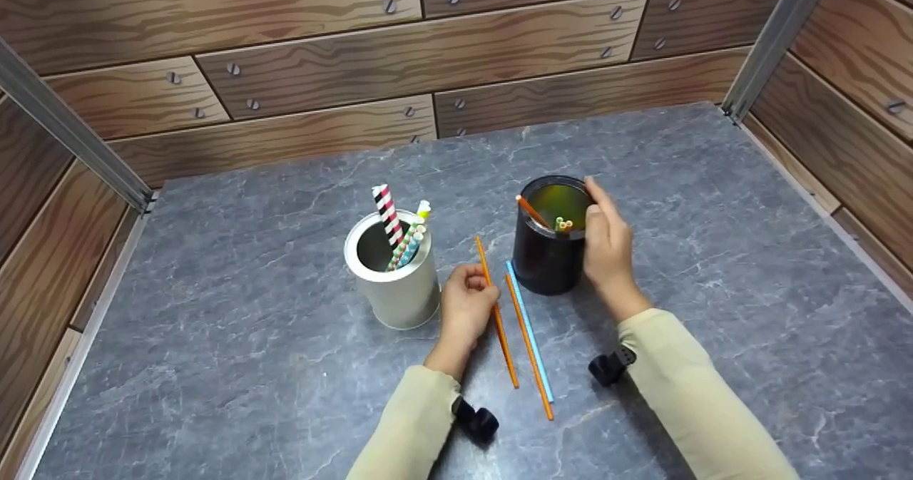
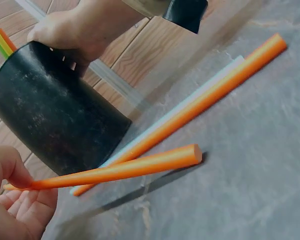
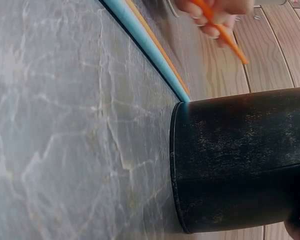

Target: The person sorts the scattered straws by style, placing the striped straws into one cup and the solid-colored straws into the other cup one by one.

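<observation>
My left hand (image 1: pixel 467 305) pinches an orange straw (image 1: pixel 504 337) between thumb and fingers. In the left wrist view the straw's near end hangs just over the table, with its shadow beneath. On the right, my right hand (image 1: pixel 608 252) grips the side of a black can (image 1: pixel 548 259), forefinger up at the rim. Inside that can stand an orange straw (image 1: pixel 531 210) and several shorter-looking straw ends (image 1: pixel 563 224). Between the hands, a second orange straw (image 1: pixel 529 348) and a light blue straw (image 1: pixel 535 337) lie side by side on the table, their far ends by the can's base.
A white can (image 1: pixel 403 298) stands left of my left hand. It holds a thick striped straw (image 1: pixel 387 212) and several thinner patterned straws (image 1: pixel 408 246). Wood-patterned walls (image 1: pixel 321 59) enclose the grey marbled table (image 1: pixel 250 309) at the back and sides.
</observation>
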The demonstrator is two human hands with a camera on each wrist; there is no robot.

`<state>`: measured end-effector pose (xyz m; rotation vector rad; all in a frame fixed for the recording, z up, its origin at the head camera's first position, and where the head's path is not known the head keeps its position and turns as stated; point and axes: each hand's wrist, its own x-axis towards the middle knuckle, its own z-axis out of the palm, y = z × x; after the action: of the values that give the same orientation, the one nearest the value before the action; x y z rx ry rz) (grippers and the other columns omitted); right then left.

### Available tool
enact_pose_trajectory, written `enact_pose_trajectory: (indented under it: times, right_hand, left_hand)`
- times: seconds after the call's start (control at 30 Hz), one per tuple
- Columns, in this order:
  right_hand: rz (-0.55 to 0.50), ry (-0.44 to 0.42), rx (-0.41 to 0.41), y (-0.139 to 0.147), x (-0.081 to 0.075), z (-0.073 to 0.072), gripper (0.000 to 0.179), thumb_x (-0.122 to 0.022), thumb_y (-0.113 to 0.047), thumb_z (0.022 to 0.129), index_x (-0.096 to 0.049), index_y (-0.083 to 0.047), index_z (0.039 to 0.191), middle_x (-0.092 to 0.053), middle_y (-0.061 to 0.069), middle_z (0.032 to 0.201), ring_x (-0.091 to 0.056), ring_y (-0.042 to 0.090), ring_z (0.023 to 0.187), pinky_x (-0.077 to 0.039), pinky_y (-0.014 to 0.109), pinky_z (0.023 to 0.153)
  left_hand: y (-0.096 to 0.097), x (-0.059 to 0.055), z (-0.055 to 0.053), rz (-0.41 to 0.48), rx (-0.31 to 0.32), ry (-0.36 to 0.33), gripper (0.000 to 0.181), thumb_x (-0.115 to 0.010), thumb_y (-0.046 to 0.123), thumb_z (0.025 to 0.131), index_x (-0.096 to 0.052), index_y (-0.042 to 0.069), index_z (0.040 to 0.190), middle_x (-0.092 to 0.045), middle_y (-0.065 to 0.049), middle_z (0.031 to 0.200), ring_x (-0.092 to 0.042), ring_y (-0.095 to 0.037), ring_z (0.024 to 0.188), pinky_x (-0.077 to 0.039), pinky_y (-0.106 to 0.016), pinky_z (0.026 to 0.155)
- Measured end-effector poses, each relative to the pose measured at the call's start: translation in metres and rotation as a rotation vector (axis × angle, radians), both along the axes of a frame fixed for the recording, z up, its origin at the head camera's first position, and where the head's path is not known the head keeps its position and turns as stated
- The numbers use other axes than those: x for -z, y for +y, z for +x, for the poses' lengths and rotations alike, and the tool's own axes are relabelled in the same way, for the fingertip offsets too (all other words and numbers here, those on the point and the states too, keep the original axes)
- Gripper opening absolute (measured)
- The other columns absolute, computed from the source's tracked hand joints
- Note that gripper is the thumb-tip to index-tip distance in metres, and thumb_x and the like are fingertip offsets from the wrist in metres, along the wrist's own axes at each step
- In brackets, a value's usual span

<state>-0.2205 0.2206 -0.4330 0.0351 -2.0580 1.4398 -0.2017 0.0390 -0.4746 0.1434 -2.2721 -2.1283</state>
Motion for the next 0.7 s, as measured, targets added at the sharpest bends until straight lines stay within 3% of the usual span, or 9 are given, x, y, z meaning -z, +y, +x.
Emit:
enact_pose_trajectory:
  times: [0.17, 0.27, 0.53, 0.7]
  right_hand:
    - [0.003, 0.000, 0.003, 0.000, 0.000, 0.000, 0.042, -0.035, -0.009, 0.094, -0.048, 0.002, 0.132, -0.047, 0.015, 0.137, -0.040, 0.025, 0.130, -0.028, 0.027, 0.110]
    - [0.004, 0.005, 0.006, 0.000, 0.000, -0.001, 0.042, -0.035, -0.009, 0.094, -0.048, 0.003, 0.131, -0.048, 0.016, 0.136, -0.041, 0.026, 0.130, -0.028, 0.027, 0.109]
    - [0.010, 0.005, 0.012, 0.000, 0.000, 0.000, 0.042, -0.035, -0.009, 0.094, -0.049, 0.002, 0.131, -0.048, 0.016, 0.136, -0.041, 0.025, 0.129, -0.029, 0.027, 0.109]
    - [0.003, 0.015, 0.011, 0.000, 0.000, 0.000, 0.041, -0.035, -0.008, 0.094, -0.049, 0.003, 0.131, -0.049, 0.017, 0.135, -0.042, 0.026, 0.129, -0.029, 0.027, 0.109]
  left_hand:
    - [0.003, -0.005, -0.001, 0.173, -0.001, 0.029, 0.033, -0.051, -0.014, 0.065, -0.053, -0.008, 0.097, -0.048, -0.004, 0.074, -0.047, -0.009, 0.055, -0.045, -0.019, 0.048]
    - [0.004, -0.008, -0.001, 0.223, -0.008, 0.055, 0.034, -0.049, -0.015, 0.065, -0.052, -0.009, 0.098, -0.048, -0.003, 0.074, -0.047, -0.008, 0.053, -0.044, -0.018, 0.047]
    - [0.004, -0.016, -0.001, 0.254, -0.047, 0.125, 0.033, -0.048, -0.013, 0.064, -0.053, -0.009, 0.096, -0.048, -0.003, 0.073, -0.047, -0.006, 0.052, -0.044, -0.016, 0.048]
    - [0.003, -0.025, 0.000, 0.218, -0.071, 0.178, 0.033, -0.049, -0.012, 0.065, -0.054, -0.008, 0.097, -0.050, -0.003, 0.074, -0.048, -0.006, 0.052, -0.043, -0.016, 0.048]
